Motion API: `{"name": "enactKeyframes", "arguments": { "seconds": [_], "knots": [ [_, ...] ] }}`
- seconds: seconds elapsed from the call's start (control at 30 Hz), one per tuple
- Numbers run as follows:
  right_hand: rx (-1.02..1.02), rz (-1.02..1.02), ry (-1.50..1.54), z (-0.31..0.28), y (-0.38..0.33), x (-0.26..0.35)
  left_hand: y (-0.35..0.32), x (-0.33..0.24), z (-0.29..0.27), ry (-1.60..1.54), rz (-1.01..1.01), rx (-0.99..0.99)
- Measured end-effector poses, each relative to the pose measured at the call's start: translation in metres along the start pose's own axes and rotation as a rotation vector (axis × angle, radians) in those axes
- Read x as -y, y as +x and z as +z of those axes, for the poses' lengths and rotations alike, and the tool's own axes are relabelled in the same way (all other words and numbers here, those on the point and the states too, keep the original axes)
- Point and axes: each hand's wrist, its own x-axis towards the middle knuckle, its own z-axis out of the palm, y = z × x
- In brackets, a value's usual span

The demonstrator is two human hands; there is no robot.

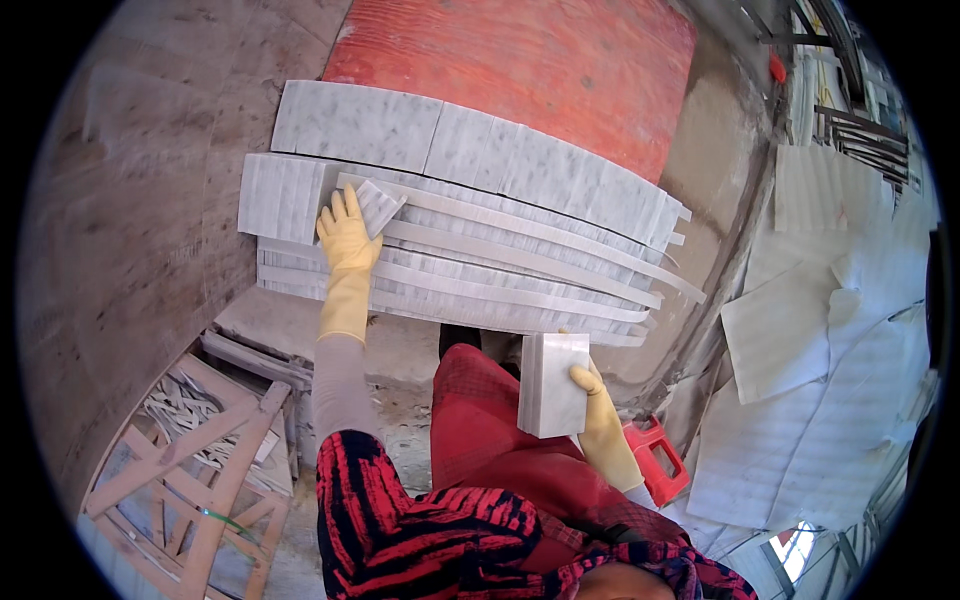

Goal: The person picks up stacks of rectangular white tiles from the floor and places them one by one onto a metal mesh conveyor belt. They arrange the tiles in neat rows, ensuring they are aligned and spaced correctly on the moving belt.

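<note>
My left hand [346, 238], in a yellow glove, reaches to the middle row of grey-white stone tiles [285, 195]. Its fingers and thumb are about a small tilted bunch of tiles [380, 206], lying over the row at the gap beside the left block. Close to my body, my right hand [597, 402], gloved the same way, is closed around a stack of rectangular stone tiles [556, 385]. The thumb presses on the stack's right side; most of the other fingers are hidden behind it.
Long pale strips [540, 238] lie along the tile rows. Beyond them is a red board [520, 70]. A wooden crate [190, 480] with scraps stands at lower left, and a red plastic jug [655, 462] is near my right forearm. Pale sheets [790, 400] cover the right side.
</note>
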Motion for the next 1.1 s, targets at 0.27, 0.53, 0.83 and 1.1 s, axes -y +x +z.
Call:
{"name": "enactKeyframes", "arguments": {
  "seconds": [0.27,0.53,0.83,1.1],
  "knots": [
    [-0.027,0.0,0.134,-0.066,-0.02,-0.025,-0.004,-0.042,-0.025,-0.088,-0.314,0.292],
    [0.026,-0.09,0.523,-0.156,-0.055,-0.041,-0.083,-0.072,0.058,-0.455,-0.287,0.277],
    [-0.075,-0.197,0.532,-0.279,-0.104,-0.055,-0.087,-0.027,0.151,-0.779,-0.277,0.062],
    [-0.153,-0.151,0.539,-0.328,-0.101,-0.095,-0.158,-0.152,0.061,-0.397,-0.299,-0.229]
  ]
}}
